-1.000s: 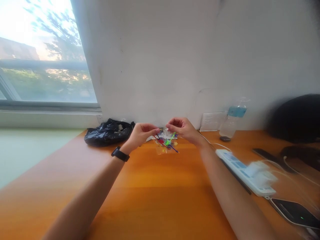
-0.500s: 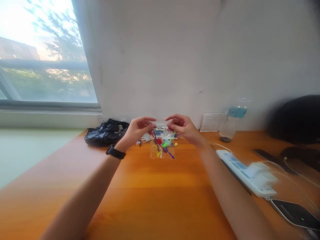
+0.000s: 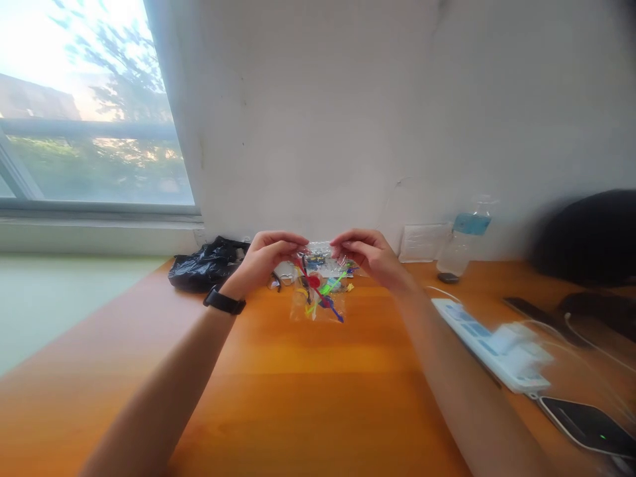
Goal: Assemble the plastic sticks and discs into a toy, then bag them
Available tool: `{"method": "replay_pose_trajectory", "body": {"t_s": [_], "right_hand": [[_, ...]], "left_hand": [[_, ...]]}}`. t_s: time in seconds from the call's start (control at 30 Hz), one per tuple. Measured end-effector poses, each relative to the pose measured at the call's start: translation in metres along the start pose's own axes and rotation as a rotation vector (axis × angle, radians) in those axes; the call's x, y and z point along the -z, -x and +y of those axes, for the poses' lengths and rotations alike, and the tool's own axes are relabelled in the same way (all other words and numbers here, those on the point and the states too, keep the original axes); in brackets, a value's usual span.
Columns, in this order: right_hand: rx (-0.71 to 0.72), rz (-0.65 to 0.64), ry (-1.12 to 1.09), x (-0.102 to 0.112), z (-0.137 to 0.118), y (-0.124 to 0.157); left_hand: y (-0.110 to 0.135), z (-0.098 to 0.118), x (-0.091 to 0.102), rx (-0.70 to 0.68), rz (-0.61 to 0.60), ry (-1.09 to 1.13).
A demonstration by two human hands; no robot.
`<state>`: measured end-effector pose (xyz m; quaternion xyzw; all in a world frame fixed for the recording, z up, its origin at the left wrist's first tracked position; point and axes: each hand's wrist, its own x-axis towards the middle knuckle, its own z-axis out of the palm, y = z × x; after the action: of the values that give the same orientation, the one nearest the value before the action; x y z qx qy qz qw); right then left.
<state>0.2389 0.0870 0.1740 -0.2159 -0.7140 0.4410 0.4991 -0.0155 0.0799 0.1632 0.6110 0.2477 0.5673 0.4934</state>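
Observation:
Between my two hands hangs a clear plastic bag (image 3: pixel 298 314), held up above the wooden table. Through it show small coloured plastic pieces (image 3: pixel 325 301) in red, green, blue, yellow and white, some shaped like arrows. My left hand (image 3: pixel 265 255), with a dark band on its wrist, pinches the bag's upper left corner between thumb and fingers. At the upper right corner my right hand (image 3: pixel 370 255) has the same kind of pinch. Behind the bag lie several small items, partly hidden by it and by my hands.
A black plastic bag (image 3: pixel 201 265) lies at the back left under the window. At the right are a clear bottle (image 3: pixel 454 248), a white power strip (image 3: pixel 487 344) with plugs and cables, and a phone-like device (image 3: pixel 589 421). The wooden table (image 3: pixel 308 411) meets the wall behind.
Both hands' fingers have closed onto the bag's top edge, where they were more parted before. My left hand has shifted slightly left, and the bag hangs a little lower and further left.

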Motion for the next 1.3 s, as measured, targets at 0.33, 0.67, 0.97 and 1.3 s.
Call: {"method": "replay_pose_trajectory", "body": {"t_s": [0.33, 0.67, 0.97, 1.3], "right_hand": [[0.042, 0.032, -0.026, -0.003, -0.002, -0.001], [0.074, 0.074, 0.1, -0.008, -0.004, -0.001], [0.014, 0.18, 0.123, -0.007, 0.003, -0.006], [0.052, 0.169, 0.152, 0.0, 0.003, -0.003]], "left_hand": [[0.001, 0.003, -0.004, -0.05, -0.028, 0.036], [0.003, 0.006, -0.009, -0.133, 0.047, -0.223], [-0.004, 0.003, 0.004, -0.133, -0.01, -0.365], [0.0, 0.01, 0.011, -0.146, -0.048, -0.36]]}}
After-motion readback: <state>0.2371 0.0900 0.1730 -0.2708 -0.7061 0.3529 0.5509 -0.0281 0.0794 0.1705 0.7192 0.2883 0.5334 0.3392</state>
